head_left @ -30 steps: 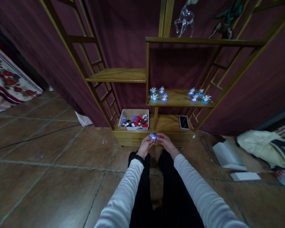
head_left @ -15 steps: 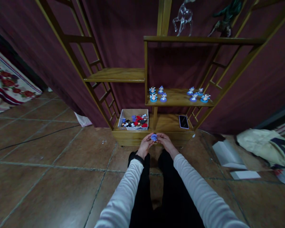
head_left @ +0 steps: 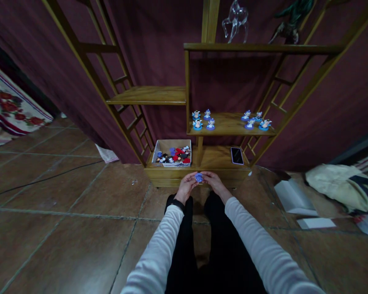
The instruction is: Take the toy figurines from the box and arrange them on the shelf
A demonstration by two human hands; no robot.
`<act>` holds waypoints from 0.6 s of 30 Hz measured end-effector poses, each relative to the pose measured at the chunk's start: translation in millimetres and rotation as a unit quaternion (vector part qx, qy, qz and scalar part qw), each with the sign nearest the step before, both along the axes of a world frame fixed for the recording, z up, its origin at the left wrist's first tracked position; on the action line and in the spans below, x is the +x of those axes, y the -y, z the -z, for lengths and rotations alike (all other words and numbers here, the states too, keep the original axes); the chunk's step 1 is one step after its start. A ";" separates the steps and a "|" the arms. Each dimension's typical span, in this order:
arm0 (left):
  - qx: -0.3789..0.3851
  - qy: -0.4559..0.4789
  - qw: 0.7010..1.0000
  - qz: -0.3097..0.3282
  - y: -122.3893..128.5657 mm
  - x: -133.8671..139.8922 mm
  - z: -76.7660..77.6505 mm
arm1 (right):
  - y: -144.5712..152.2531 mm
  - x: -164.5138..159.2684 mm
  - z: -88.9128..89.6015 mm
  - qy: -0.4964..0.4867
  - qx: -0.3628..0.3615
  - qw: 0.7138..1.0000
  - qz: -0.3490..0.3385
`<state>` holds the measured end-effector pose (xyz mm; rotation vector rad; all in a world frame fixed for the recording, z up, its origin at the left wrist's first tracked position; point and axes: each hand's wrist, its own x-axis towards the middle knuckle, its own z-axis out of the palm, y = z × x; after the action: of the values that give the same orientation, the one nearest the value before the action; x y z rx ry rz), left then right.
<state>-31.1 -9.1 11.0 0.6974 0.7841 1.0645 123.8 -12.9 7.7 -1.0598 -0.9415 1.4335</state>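
Observation:
Between my two hands is a small purple figurine (head_left: 198, 177), too small to make out in detail. My left hand (head_left: 187, 185) grips it from the left with closed fingers. From the other side, the fingers of my right hand (head_left: 214, 181) close on it too. Both hands are in front of the shelf's low drawer base (head_left: 167, 176). Just beyond them, a white box (head_left: 171, 143) holds a jumble of red, black, white and purple figurine pieces. Several small blue and purple figurines (head_left: 210, 124) stand upright in two groups on the middle shelf (head_left: 228, 124).
A phone (head_left: 237, 156) lies on the lower shelf at right. Higher up stand a clear glass animal (head_left: 236, 20) and a dark green statue (head_left: 291, 24). On the right floor are white box pieces (head_left: 294, 198) and a pale bag (head_left: 343, 185). A cable (head_left: 49, 178) crosses the left floor.
The purple figurine is turned slightly between my fingers. My hands stay in nearly the same place, and the view has shifted a little.

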 end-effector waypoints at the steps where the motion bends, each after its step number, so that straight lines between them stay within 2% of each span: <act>1: -0.001 0.000 1.000 0.002 0.2 -0.5 -0.3 | 0.6 0.0 -1.2 0.000 0.000 1.000 -0.002; 11: -0.019 0.001 1.000 0.016 1.4 -1.7 -1.6 | 5.8 -1.8 -12.4 -0.002 -0.014 1.000 0.002; 18: -0.067 0.017 0.998 -0.015 -0.7 2.4 -2.1 | 4.4 -7.6 -12.7 -0.033 -0.027 0.999 0.016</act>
<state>-28.7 -8.4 13.1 0.5550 0.8302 1.0381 116.3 -17.3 20.4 -1.0566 -0.8402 1.4658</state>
